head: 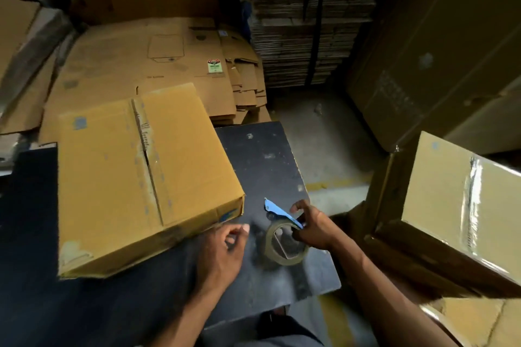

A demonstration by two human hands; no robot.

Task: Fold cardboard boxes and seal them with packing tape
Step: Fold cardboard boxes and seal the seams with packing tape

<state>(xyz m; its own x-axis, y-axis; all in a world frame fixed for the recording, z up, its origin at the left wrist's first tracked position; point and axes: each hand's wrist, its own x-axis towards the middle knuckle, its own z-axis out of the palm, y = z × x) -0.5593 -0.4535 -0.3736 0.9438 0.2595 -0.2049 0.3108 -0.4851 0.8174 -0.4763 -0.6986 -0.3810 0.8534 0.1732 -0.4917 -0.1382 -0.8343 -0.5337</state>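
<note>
The dark counter (pixel 270 166) carries a folded box (pixel 135 177), flaps closed with the seam untaped, just left of both hands. The right hand (pixel 313 227) reaches in from the lower right, its grip curled around the tape roll (pixel 284 244) and blue dispenser (pixel 282 213). The left hand (pixel 222 251), fingers loosely curled and holding nothing, hovers just beside the roll near the box's corner.

One head view only, wide-angle, looking forward and steeply down from close above the dark table (pixel 282 166); both forearms enter from the bottom edge, stacked cardboard (pixel 310 22) fills the far background.
</note>
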